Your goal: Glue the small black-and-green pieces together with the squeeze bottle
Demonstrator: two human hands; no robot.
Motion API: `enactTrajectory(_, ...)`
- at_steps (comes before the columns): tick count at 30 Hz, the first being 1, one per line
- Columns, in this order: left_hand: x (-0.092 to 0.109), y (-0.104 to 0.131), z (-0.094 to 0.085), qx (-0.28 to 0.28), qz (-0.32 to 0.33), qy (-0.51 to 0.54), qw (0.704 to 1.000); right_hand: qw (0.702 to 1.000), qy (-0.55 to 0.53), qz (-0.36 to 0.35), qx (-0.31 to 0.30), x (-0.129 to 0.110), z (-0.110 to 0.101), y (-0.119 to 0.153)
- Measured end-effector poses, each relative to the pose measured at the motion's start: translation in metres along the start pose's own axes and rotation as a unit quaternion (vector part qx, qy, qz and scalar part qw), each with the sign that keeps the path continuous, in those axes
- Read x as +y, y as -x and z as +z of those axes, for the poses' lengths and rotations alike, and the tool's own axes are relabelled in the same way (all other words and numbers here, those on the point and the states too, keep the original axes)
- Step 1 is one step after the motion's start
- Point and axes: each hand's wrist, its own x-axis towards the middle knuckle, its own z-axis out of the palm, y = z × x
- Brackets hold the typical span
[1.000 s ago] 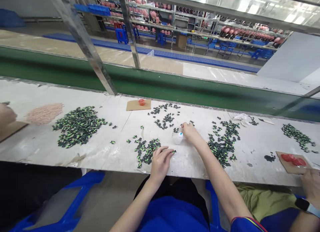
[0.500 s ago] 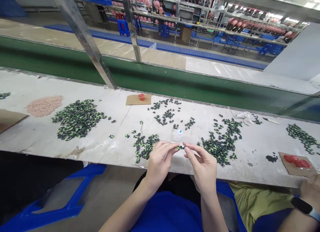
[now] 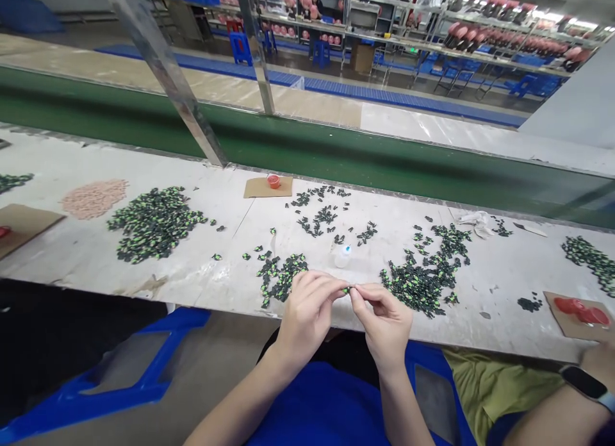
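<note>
Over the table's front edge, my left hand (image 3: 310, 311) pinches a small black-and-green piece (image 3: 346, 290) between thumb and fingertips. My right hand (image 3: 384, 318) meets it there, its thumb and forefinger closed at the piece's right end; whether it grips a separate part is too small to tell. Just beyond the fingers stands a small white bottle (image 3: 343, 256) with a blue tip. A small pile of black-and-green pieces (image 3: 283, 276) lies left of the hands, and a bigger pile (image 3: 423, 279) lies to the right. Loose dark pieces (image 3: 325, 215) are scattered behind the bottle.
On the white table (image 3: 230, 266) are another black-and-green pile (image 3: 156, 225), pink pieces (image 3: 95, 198), and cardboard (image 3: 257, 188) bearing a red cup (image 3: 273, 181). A metal post (image 3: 192, 113) rises at the back. At right, a person's wrist with a watch (image 3: 583, 382) is near red cups (image 3: 571, 305).
My right hand has moved slightly left, and the fingertips of both hands have come together at the small piece. The camera view has shifted a little.
</note>
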Motion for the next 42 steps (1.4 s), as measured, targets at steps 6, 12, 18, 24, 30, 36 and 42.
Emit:
enactTrajectory(6,-0.002,-0.005,-0.008,-0.028,0.035,0.057,0.997,0.996,-0.016,-0.082,-0.007,0.014,-0.001,0.001)
enactTrajectory(12,0.001,-0.004,-0.006,-0.05,-0.105,0.171,0.978,0.99,-0.007,-0.135,-0.024,0.023,-0.003,-0.002)
enactTrajectory(18,-0.004,-0.004,-0.004,-0.073,-0.171,0.196,0.963,0.99,0.029,-0.124,-0.055,0.022,-0.009,-0.005)
enactTrajectory(24,-0.008,-0.005,-0.01,-0.134,-0.117,0.155,0.972,0.98,0.097,-0.096,-0.146,0.013,-0.023,-0.012)
enactTrajectory(30,-0.014,-0.004,-0.012,-0.167,-0.063,0.103,0.979,0.98,0.071,-0.057,-0.177,0.013,-0.025,-0.017)
enactTrajectory(36,-0.012,0.0,-0.01,-0.16,-0.073,0.104,0.979,0.986,0.057,-0.033,-0.153,0.025,-0.022,-0.009)
enactTrajectory(42,-0.018,0.01,-0.003,-0.158,-0.114,0.112,0.974,0.987,0.062,0.004,-0.146,0.039,-0.021,0.0)
